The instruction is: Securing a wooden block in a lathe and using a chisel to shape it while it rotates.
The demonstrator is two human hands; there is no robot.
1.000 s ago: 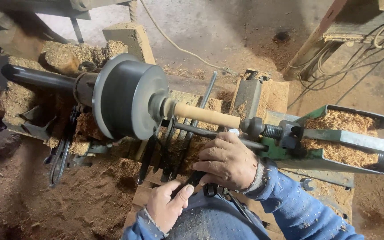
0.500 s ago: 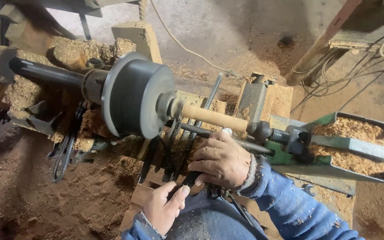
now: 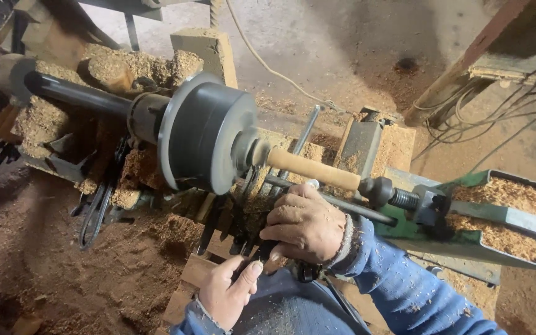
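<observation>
A pale wooden rod is mounted on a wood lathe between a large grey disc chuck and a dark tail centre. My right hand rests on the metal tool rest bar just below the rod, fingers curled around something dark I cannot make out. My left hand sits lower, near my blue-clad lap, its fingers closed around a dark tool handle. Both sleeves are blue and flecked with wood dust.
Sawdust lies heaped over the lathe bed and in the green metal trough at right. A dark drive shaft runs left from the chuck. Loose metal tools hang at lower left. Cables trail at upper right.
The view has shifted so the lathe sits a little further right and lower in frame. Both hands keep the same places by the tool rest.
</observation>
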